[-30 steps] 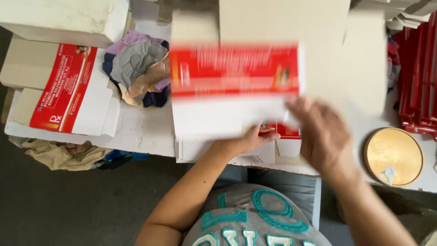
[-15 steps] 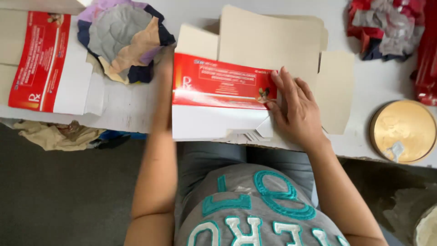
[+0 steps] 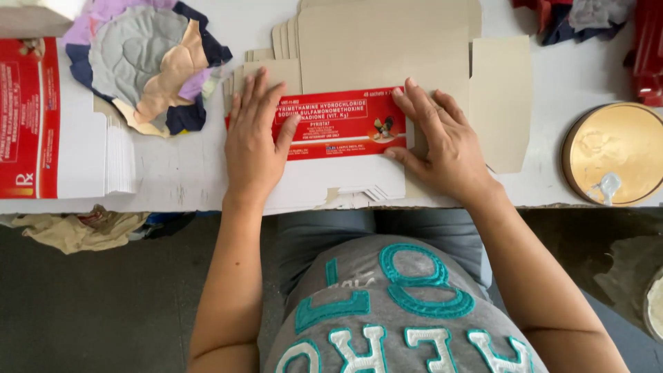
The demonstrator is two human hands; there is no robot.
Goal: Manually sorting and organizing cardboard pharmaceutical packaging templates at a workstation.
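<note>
A flat red-and-white carton blank (image 3: 345, 138) lies on top of a stack of similar blanks (image 3: 387, 48) at the near edge of the white table (image 3: 179, 173). My left hand (image 3: 254, 141) rests flat on its left end, fingers spread. My right hand (image 3: 442, 141) presses on its right end, fingers together along the carton's edge. Brown unprinted sides of the blanks beneath show above and to the right of the red carton.
A pile of red-and-white flat cartons (image 3: 62, 124) sits at the left. A bundle of coloured cloth scraps (image 3: 148, 62) lies behind it. A round gold tin (image 3: 615, 152) stands at the right edge. Red items (image 3: 646, 48) and rags (image 3: 566, 17) are at the far right.
The carton came down from in front of me onto the stack. My left hand came out from behind it and now lies flat on its left end; my right hand stayed on the right end.
</note>
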